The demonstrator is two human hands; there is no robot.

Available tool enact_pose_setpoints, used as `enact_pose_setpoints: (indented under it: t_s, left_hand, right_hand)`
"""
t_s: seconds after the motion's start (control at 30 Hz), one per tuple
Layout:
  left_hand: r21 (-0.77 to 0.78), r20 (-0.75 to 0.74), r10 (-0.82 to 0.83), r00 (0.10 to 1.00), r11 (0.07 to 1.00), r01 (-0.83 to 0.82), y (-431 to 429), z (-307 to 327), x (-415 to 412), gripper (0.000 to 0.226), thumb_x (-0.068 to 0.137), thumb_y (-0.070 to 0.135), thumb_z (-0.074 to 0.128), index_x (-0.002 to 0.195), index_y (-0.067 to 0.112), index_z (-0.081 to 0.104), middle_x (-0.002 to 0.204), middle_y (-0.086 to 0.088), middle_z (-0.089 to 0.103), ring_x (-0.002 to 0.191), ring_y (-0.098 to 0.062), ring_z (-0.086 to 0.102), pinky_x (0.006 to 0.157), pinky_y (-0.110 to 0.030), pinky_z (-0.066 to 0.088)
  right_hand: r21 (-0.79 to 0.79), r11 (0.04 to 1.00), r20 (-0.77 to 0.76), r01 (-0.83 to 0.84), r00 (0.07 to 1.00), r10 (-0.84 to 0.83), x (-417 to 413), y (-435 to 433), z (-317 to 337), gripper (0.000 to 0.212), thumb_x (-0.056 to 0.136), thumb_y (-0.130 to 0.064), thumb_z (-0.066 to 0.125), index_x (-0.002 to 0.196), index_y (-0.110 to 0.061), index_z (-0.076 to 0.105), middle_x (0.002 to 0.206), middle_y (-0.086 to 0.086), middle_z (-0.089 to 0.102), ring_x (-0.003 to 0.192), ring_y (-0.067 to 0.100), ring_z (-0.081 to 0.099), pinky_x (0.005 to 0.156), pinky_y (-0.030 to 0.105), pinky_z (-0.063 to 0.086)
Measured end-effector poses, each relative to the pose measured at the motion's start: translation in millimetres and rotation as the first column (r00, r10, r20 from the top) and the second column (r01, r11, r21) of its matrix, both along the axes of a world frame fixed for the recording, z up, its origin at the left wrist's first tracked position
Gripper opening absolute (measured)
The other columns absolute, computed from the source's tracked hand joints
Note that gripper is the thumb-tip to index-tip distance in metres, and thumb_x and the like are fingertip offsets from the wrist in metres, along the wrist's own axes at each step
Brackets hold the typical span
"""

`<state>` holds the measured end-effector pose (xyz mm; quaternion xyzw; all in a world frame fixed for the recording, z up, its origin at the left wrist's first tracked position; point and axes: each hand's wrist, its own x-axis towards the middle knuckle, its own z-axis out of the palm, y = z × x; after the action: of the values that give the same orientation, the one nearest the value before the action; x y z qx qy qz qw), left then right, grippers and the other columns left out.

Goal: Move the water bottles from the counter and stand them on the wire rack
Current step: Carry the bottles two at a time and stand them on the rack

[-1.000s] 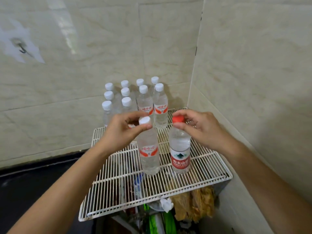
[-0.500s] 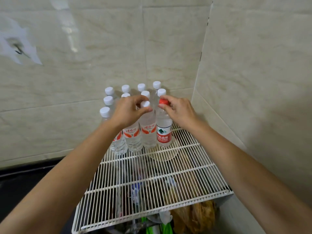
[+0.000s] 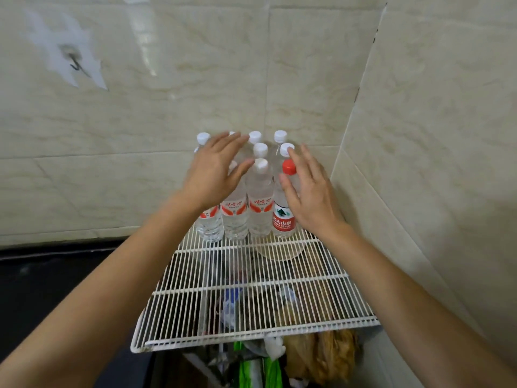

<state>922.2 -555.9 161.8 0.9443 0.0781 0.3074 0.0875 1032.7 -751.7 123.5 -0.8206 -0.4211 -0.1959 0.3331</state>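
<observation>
Several clear water bottles stand upright in rows at the back of the white wire rack (image 3: 251, 292), against the tiled wall. In the front row a white-capped bottle (image 3: 260, 203) stands beside a red-capped bottle (image 3: 284, 214) with a red label. My left hand (image 3: 215, 175) hovers open in front of the left bottles, fingers spread, holding nothing. My right hand (image 3: 310, 191) is open just right of the red-capped bottle, fingers apart; it hides part of that bottle's side.
Tiled walls meet in a corner behind and right of the rack. A dark counter (image 3: 42, 289) lies to the left. Under the rack sit bags and clutter (image 3: 321, 357). A hook (image 3: 74, 64) hangs on the left wall.
Both hands have let go of the caps of the white-capped and red-capped bottles and opened. The two bottles now stand in the front row with the others.
</observation>
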Motion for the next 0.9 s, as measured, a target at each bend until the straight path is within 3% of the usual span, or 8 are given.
enact_pose_setpoints:
  t_s: [0.17,0.37,0.5,0.63,0.7,0.9]
  left_hand:
    - [0.101,0.216,0.244,0.945,0.957,-0.271,17.7,-0.5,-94.9,0.049,0.103,0.040,0.048,0.140,0.008,0.055,0.144,-0.015,0.056,0.139,-0.035,0.045,0.109,-0.051,0.040]
    - [0.158,0.135,0.569,0.811,0.796,-0.584,14.5,-11.1,-236.9,0.055,0.103,0.043,0.044,0.144,0.006,0.048,0.152,-0.019,0.045,0.142,-0.037,0.041,0.106,-0.053,0.040]
    - [0.201,0.060,0.742,0.668,0.646,-0.736,12.3,-25.1,-344.0,0.058,0.102,0.047,0.042,0.143,0.007,0.049,0.153,-0.020,0.044,0.142,-0.037,0.041,0.109,-0.052,0.039]
    - [0.212,0.077,0.844,0.530,0.506,-0.836,12.2,-31.6,-439.9,0.059,0.101,0.046,0.044,0.142,0.004,0.051,0.152,-0.021,0.045,0.140,-0.039,0.043,0.110,-0.050,0.038]
    - [0.198,0.086,0.884,0.459,0.436,-0.878,13.8,-34.0,-483.5,0.060,0.101,0.046,0.045,0.142,0.003,0.052,0.152,-0.023,0.045,0.140,-0.041,0.043,0.110,-0.052,0.038]
    - [0.119,-0.042,0.982,0.186,0.190,-0.975,35.3,-56.7,-623.1,0.070,0.099,0.055,0.031,0.151,0.008,0.040,0.159,-0.021,0.033,0.148,-0.039,0.029,0.115,-0.062,0.029]
  right_hand:
    - [0.132,0.981,0.226,-0.141,0.968,0.109,-50.9,22.1,12.4,0.050,0.102,-0.031,0.051,0.146,-0.007,0.049,0.153,0.018,0.045,0.144,0.034,0.041,0.116,0.054,0.034]
    - [0.126,0.917,0.099,-0.378,0.925,0.367,-136.5,82.3,-6.4,0.052,0.103,-0.037,0.044,0.147,-0.009,0.048,0.153,0.015,0.047,0.143,0.030,0.042,0.119,0.047,0.033]
    - [0.088,0.841,-0.007,-0.534,0.844,0.536,-221.2,136.6,-26.6,0.054,0.103,-0.039,0.042,0.146,-0.008,0.049,0.150,0.017,0.049,0.141,0.033,0.044,0.120,0.047,0.031]
    - [0.022,0.732,-0.070,-0.681,0.729,0.680,-315.2,175.0,-32.2,0.054,0.104,-0.043,0.042,0.150,-0.014,0.044,0.157,0.012,0.041,0.147,0.028,0.036,0.122,0.045,0.026]
    - [-0.040,0.666,-0.072,-0.745,0.667,0.742,-358.8,192.9,-30.0,0.055,0.105,-0.044,0.042,0.153,-0.017,0.040,0.162,0.010,0.035,0.151,0.026,0.029,0.125,0.043,0.020]
    - [-0.104,0.544,-0.023,-0.833,0.549,0.836,-485.5,265.8,-29.8,0.056,0.105,-0.044,0.041,0.153,-0.015,0.039,0.163,0.011,0.032,0.153,0.026,0.024,0.126,0.046,0.017]
